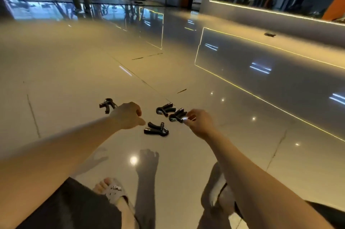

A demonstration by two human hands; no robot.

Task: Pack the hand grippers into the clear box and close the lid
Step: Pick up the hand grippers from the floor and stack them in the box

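Head cam: 4 hand grippers (156, 130) sat scattered on the glossy floor (74, 79) just ahead of the person. Right hand (197, 122) had its grip pinched on a handle of the rightmost gripper (177, 116), probably to lift that one first. Left hand (128, 116) hovered beside the far-left gripper (107, 105), grip loosely curled, nothing in it that I could see. Middle gripper (165, 109) and nearest gripper (156, 130) lay untouched. No clear box in view, so packing hadn't started imo. The floor stretched away on every side, with the wall (280, 21) far off right, so plenty of arm room.
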